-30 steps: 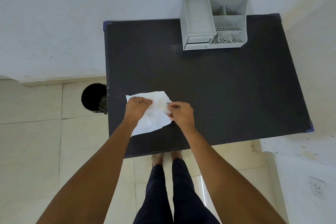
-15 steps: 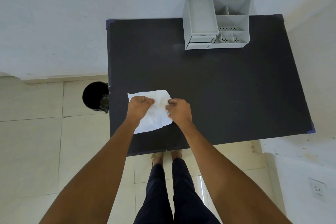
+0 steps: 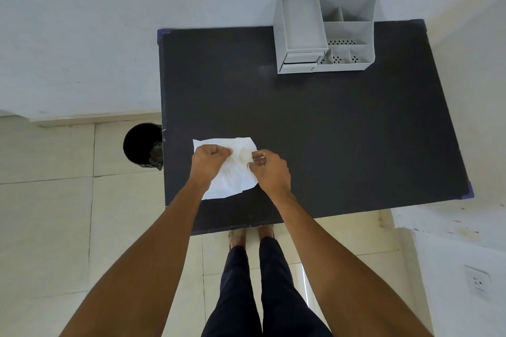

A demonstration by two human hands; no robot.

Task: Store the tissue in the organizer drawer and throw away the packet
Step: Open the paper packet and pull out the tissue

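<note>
- Black table (image 3: 342, 145) is set against a pale wall, with the grey organizer (image 3: 325, 33) at its far edge.
- Well nearer than the organizer, the white tissue (image 3: 232, 178) is pinched by the closed left hand (image 3: 209, 157) and right hand (image 3: 269, 169).
- Organizer drawer (image 3: 299, 59) appears shut; nothing is judged stored yet.
- Left of the organizer, beside the table, a black bin (image 3: 142, 145) awaits the packet, which cannot be told apart.

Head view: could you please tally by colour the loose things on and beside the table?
White: 1, the tissue, pinched by the left hand and the right hand
Grey: 1, the desk organizer
Black: 1, the bin on the floor
Total: 3
</note>
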